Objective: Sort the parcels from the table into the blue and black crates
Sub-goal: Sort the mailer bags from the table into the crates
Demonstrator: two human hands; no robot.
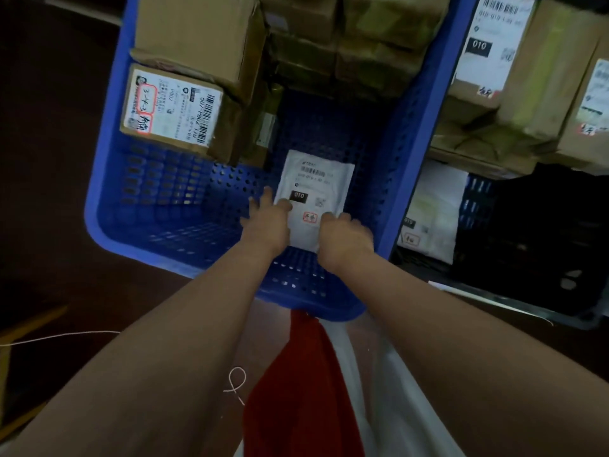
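**White parcel held low in the blue crate, both hands at its near end**

The white parcel (313,196), a flat soft mailer with its printed label facing up, sits deep inside the blue crate (108,179), toward the crate's right wall and in front of the stacked cardboard boxes (197,31) at the far end. Its long axis runs away from the person, roughly in line with both forearms, so the hands meet it at the near short edge and the rest of it lies beyond them.

The left hand (267,222) holds the near left corner, thumb on top of the label and the other fingers spread past the left edge. The right hand (342,232) has its grip curled round the near right corner. Both are equally near; neither leads.

Whether the parcel already rests flat on the perforated floor or hangs just above it cannot be told from this angle. In my judgement the placing is almost done, and what remains is to let go and draw both hands straight back along that axis. The black crate (527,245) stands just beside, to the right, with another white mailer (431,212) in it.
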